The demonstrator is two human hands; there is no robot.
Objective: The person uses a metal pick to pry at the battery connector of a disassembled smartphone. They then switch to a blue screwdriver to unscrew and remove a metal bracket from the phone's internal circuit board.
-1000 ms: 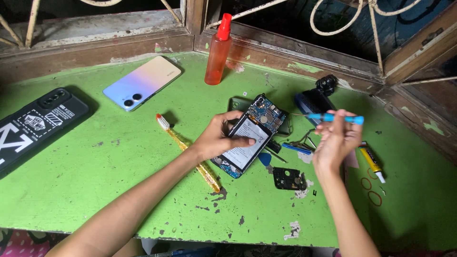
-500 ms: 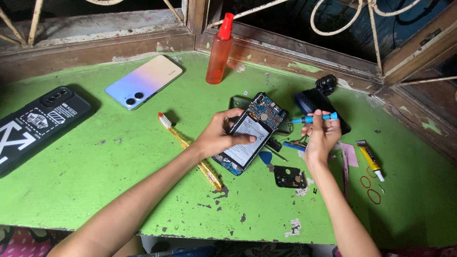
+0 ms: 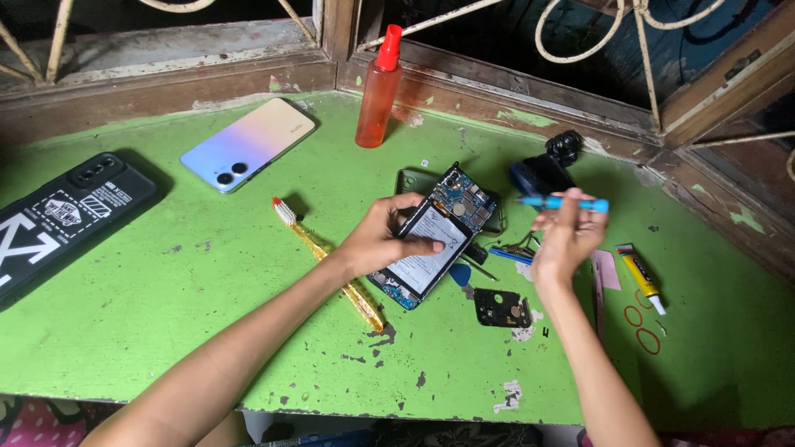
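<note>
Green and chipped, the painted table (image 3: 207, 331) carries an opened smartphone (image 3: 431, 240) near its middle, back cover off, its white-labelled battery and blue circuit board showing. The left hand (image 3: 377, 240) rests on the phone's left edge, thumb laid across the battery and the fingers curled over the upper side, pinning the phone to the table. The right hand (image 3: 567, 240) is raised just to the right of the phone, fingertips pinched together around a blue screwdriver (image 3: 563, 203) that lies roughly level, its tip pointing left toward the phone's upper end without touching it.

Just below and right of the phone lie a blue plectrum-shaped pick (image 3: 460, 275) and a small black phone part (image 3: 501, 308). Under the left wrist a yellow toothbrush (image 3: 331, 265) runs diagonally, bristles toward the upper left. Behind the right hand sits a dark blue object (image 3: 538, 174), too shadowed to tell what it is. To the right are a pink slip (image 3: 609, 269), a small yellow-and-black glue tube (image 3: 639, 277) and red rubber bands (image 3: 642, 327).

Further off, an orange spray bottle (image 3: 377, 91) with a red nozzle stands upright near the wooden window frame (image 3: 248, 58). Left of it a pastel smartphone (image 3: 248, 145) lies face down, and a black phone case (image 3: 66, 215) with white printing lies at the far left.
</note>
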